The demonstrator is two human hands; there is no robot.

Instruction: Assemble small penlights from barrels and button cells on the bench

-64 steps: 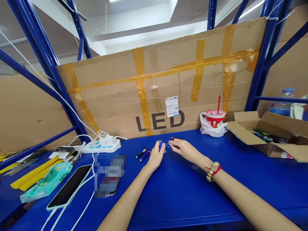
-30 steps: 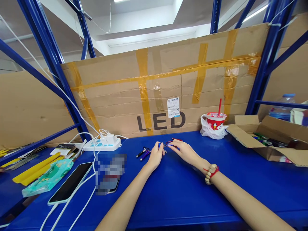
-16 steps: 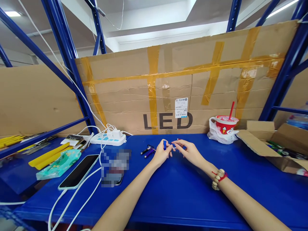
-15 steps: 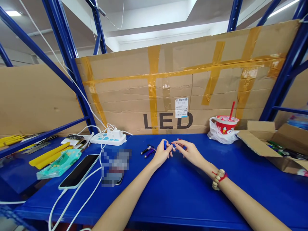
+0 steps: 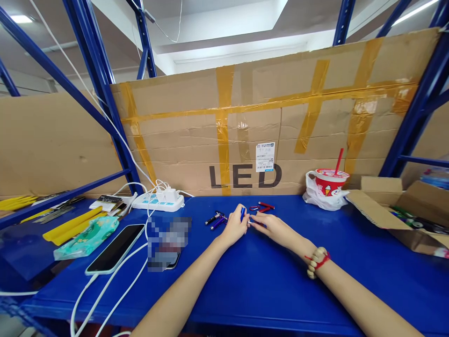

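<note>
My left hand (image 5: 235, 226) is closed around a small blue pen-like tube (image 5: 242, 213), whose upper end sticks out above the fingers. My right hand (image 5: 275, 228) is just to its right, palm down, fingers stretched and slightly apart. Its fingertips reach close to the left fingertips; whether they touch a tiny part there is too small to tell. Left of my hands lie a black tube (image 5: 212, 220) and a purple tube (image 5: 217, 224) with small metal clips. Behind the right hand are red tubes (image 5: 266, 205) with a red clip (image 5: 254, 208).
A white power strip (image 5: 159, 202) with cables, a phone (image 5: 115, 249) and a green packet (image 5: 86, 238) are on the left. To the right stand a red cup in a plastic bag (image 5: 328, 185) and an opened carton (image 5: 403, 220). Taped cardboard (image 5: 182, 140) rises behind the blue table (image 5: 266, 290).
My right hand has shifted slightly down, and its fingers have gone from a pinch around a small pale part to stretched. Red tubes behind it now show. The blue tube tilts more.
</note>
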